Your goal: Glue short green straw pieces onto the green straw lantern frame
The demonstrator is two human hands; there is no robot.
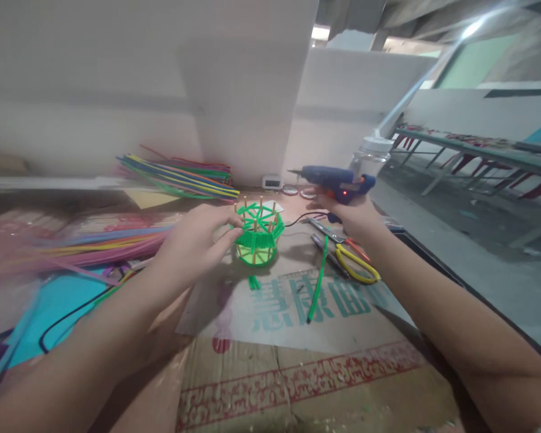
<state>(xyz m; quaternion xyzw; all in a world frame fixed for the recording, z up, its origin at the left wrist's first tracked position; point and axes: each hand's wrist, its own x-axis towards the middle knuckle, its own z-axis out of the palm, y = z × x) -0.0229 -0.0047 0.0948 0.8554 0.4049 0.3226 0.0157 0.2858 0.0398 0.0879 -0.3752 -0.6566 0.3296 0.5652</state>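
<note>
Work surface: flattened cardboard (297,367) with red and teal print lies under both forearms and runs forward beneath the hands.
Straw pile: a blurred heap of long coloured straws (94,243) lies to the left of the left hand; a second bundle (180,174) sits beyond that hand, against the white wall.
Left arm: it reaches in from the lower left, forearm angled up and to the right, wrist nearly straight.
Right arm: it enters from the lower right corner and stretches forward and left, wrist raised above the cardboard.
Left hand: the left hand (193,243) is curled, fingertips pressed on the left side of the basket's rim, thumb lower on its wall, holding it steady.
Right hand: the right hand (349,213) is closed around the handle of the glue gun, nozzle pointing left, above and to the right of the basket.
Glue gun: the blue glue gun (333,179) shows a red light by the grip; its black cord trails toward the basket.
Basket: the small green straw basket (258,237) with wooden uprights stands on the cardboard, between the two hands.
Cutters: yellow-handled cutters (356,264) lie just below the right hand.
Loose straw: a single green straw (318,282) lies just left of the cutters, below the right hand.
</note>
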